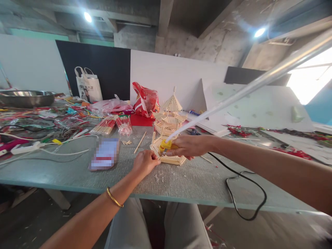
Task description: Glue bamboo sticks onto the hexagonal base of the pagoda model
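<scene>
In my right hand (pixel 190 145) is a yellow hot glue gun (pixel 165 144), its nozzle pointed down at a pagoda-like model's lower tier (pixel 176 160) built of thin wooden sticks. From the back of the gun a long clear glue stick (pixel 233 98) rises to the upper right. My left hand (pixel 145 162) rests low on the table with its fingers pinched at the left edge of that tier; whatever is between the fingertips is too small to make out. Behind stand stacked upper tiers (pixel 169 121) and a pointed roof (pixel 173 103), also of sticks.
A phone (pixel 104 154) and a loose stick (pixel 140 142) lie left of my hands. Bundled red-tipped sticks (pixel 105 124) and a red bag (pixel 145 100) are farther back. A black cord (pixel 264 193) loops over the table's front edge. White cables (pixel 70 140) cross the left side.
</scene>
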